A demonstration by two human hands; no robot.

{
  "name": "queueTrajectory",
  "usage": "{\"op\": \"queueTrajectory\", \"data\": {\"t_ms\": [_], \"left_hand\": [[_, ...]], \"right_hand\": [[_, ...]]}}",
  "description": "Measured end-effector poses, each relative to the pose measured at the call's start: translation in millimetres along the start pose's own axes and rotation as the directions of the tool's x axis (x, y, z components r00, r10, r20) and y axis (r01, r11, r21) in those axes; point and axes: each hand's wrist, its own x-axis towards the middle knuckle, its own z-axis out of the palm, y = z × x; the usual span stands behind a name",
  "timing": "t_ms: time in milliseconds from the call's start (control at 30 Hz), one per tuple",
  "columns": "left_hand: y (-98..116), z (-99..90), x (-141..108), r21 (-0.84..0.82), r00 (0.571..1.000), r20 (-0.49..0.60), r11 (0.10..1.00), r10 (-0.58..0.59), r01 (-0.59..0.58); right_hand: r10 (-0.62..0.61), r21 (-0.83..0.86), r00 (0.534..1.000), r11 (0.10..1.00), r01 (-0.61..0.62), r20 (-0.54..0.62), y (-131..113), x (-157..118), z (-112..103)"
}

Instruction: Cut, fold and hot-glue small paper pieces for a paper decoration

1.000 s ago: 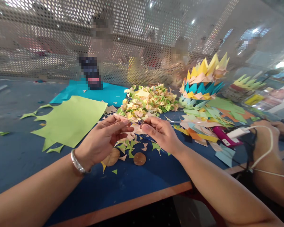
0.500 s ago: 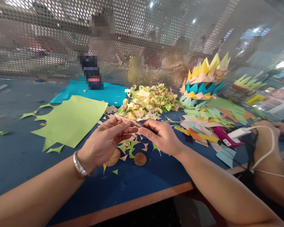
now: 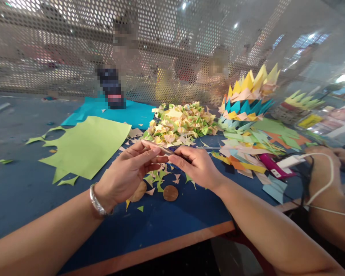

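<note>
My left hand (image 3: 129, 168) pinches a small pale pink piece of paper (image 3: 148, 144) between thumb and fingers. Close beside it, my right hand (image 3: 201, 165) is closed around a slim tool whose dark end points at the paper; fingers cover most of it, so its kind is unclear. A thin clear rod (image 3: 222, 148) sticks out to the right from behind that hand. Green and pink paper scraps (image 3: 158, 178) lie under both hands. Two round wooden discs rest nearer me, one (image 3: 170, 193) fully visible, the other (image 3: 139, 192) partly behind my left hand.
Behind my hands is a heap of curled paper pieces (image 3: 181, 120). A cut-up green sheet (image 3: 89, 147) and a blue sheet (image 3: 138, 113) lie leftward. Stacked zigzag paper rings (image 3: 247, 101), paper strips, a magenta device (image 3: 271, 166) with cables and another person's arm (image 3: 323, 172) are rightward.
My hands stay almost in place, with only a slight shift of the left fingers and the paper to the right. The things on the table have not moved.
</note>
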Motion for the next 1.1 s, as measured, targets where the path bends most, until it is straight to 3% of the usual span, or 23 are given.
{"op": "queueTrajectory", "data": {"t_ms": [1100], "left_hand": [[-1.1,0.5,-0.1,0.091,0.999,-0.032,0.995,0.032,-0.029]], "right_hand": [[-0.009,-0.038,1.0,0.999,0.009,-0.005,0.5,-1.2,-0.1]]}}
